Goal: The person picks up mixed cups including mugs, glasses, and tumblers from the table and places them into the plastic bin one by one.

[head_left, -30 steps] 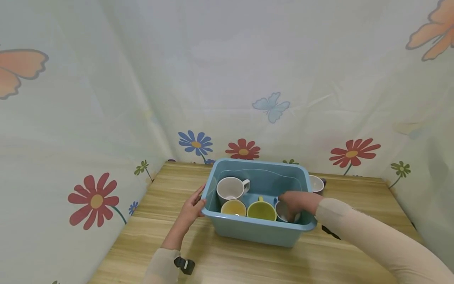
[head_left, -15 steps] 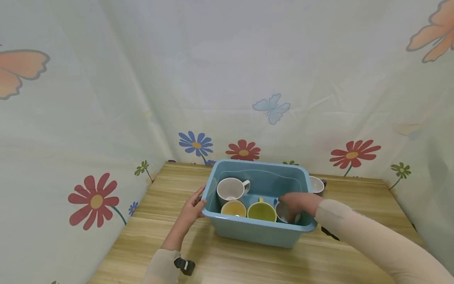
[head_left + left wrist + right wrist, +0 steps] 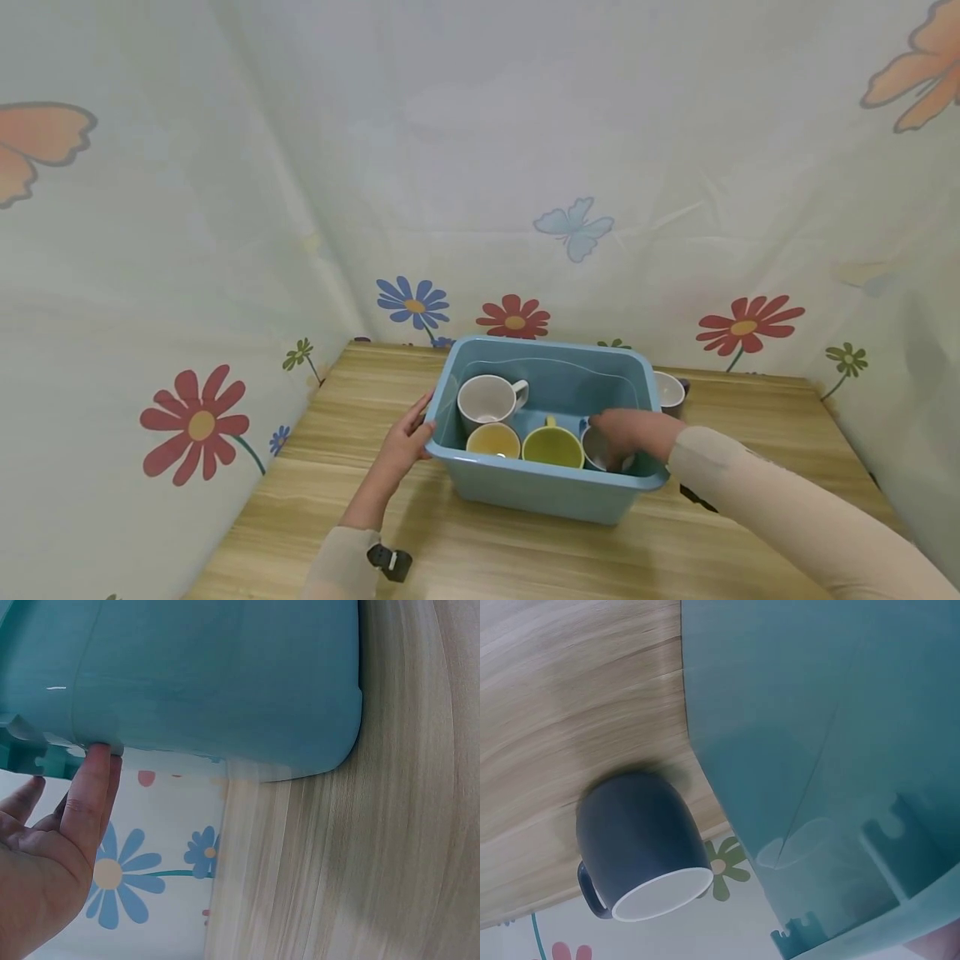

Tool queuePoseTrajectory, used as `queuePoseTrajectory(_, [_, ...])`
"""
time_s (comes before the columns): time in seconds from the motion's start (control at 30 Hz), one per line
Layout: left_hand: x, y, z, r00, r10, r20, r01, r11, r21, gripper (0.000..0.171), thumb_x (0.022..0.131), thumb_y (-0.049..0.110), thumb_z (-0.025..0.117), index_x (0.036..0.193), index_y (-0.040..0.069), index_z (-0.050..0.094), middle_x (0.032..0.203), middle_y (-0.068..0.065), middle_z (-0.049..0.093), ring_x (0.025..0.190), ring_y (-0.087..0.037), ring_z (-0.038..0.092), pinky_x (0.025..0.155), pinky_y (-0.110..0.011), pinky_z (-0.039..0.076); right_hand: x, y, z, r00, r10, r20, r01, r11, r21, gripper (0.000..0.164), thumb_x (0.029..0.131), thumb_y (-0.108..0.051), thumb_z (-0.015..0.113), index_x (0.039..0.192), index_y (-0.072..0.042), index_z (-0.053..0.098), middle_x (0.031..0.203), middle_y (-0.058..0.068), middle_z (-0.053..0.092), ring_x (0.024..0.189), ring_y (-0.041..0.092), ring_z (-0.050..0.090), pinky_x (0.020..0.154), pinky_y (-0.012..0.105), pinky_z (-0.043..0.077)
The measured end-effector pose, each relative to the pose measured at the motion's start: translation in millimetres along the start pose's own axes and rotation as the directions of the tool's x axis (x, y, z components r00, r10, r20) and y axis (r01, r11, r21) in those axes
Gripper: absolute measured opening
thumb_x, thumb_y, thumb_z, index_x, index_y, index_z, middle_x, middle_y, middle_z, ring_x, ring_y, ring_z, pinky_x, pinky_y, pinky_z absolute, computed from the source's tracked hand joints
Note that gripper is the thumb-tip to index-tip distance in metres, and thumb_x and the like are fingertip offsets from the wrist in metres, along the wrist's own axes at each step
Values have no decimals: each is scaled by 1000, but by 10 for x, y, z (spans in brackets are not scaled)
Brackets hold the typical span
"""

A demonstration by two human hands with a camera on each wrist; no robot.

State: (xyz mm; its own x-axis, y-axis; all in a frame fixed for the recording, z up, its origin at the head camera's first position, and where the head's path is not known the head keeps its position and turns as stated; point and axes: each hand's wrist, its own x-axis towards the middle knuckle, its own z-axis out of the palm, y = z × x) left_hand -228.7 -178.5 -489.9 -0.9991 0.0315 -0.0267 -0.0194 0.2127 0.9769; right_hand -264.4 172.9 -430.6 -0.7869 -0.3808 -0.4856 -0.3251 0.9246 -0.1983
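A light blue plastic bin stands on the table with several mugs inside. My left hand is at its left end, thumb by the rim and fairly straight fingers touching the outer wall. Reaching over the right rim, my right hand grips a mug with a pale inside and blue handle, its fingers dipping into the mouth. The hand hides much of that mug. Left of it sit a green mug, a yellow one and a larger white mug, mouths up.
A dark mug with a white inside stands on the wooden table just outside the bin's right end, partly hidden in the head view. A flower-printed curtain rises behind and along both sides of the table.
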Motion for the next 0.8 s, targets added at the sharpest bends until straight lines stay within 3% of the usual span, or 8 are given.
queuePoseTrajectory(0.2, [7, -6, -5, 1000, -4, 3, 4, 1000, 3, 61, 99, 10, 50, 158, 9, 37, 146, -35, 52, 107, -32, 66, 70, -30, 60, -6, 2, 12, 1000, -11, -9, 11, 1000, -11, 51, 81, -11, 84, 126, 0, 63, 104, 12, 71, 92, 26, 62, 98, 55, 55])
queuePoseTrajectory(0.37, [13, -5, -7, 1000, 2, 15, -2, 1000, -1, 61, 99, 11, 50, 159, 9, 36, 146, -36, 52, 108, -32, 66, 72, -31, 60, -23, -4, 11, 1000, -20, -16, 20, 999, -28, 50, 82, -11, 83, 127, 1, 63, 101, 12, 71, 88, 25, 60, 96, 54, 56])
queuePoseTrajectory(0.8, [28, -32, -5, 1000, 2, 4, -2, 1000, 3, 60, 100, 12, 49, 159, 9, 37, 144, -36, 53, 106, -31, 66, 71, -30, 60, -120, -3, -84, 996, -76, -47, 75, 997, -21, 63, 80, -14, 86, 134, 2, 59, 118, 17, 70, 104, 29, 64, 103, 58, 52])
